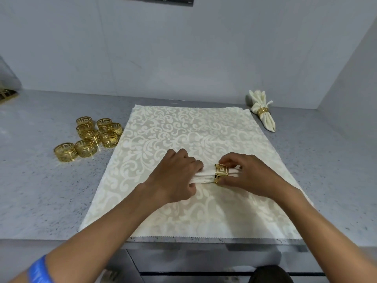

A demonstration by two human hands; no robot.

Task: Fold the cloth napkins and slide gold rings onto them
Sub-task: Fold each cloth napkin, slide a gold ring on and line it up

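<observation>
A folded cream napkin (205, 176) lies sideways on a flat cream patterned cloth (183, 129). My left hand (175, 176) grips the napkin's left part, its fingers curled over the folds. A gold ring (221, 173) sits around the napkin. My right hand (251, 174) pinches that ring from both sides and hides the napkin's right end. Several loose gold rings (91, 135) stand in a cluster on the counter to the left of the cloth.
A finished napkin with a gold ring (263, 112) lies at the back right near the wall. The grey speckled counter (40, 190) ends in a front edge just below the cloth. A gold object shows partly at the far left edge (6, 94).
</observation>
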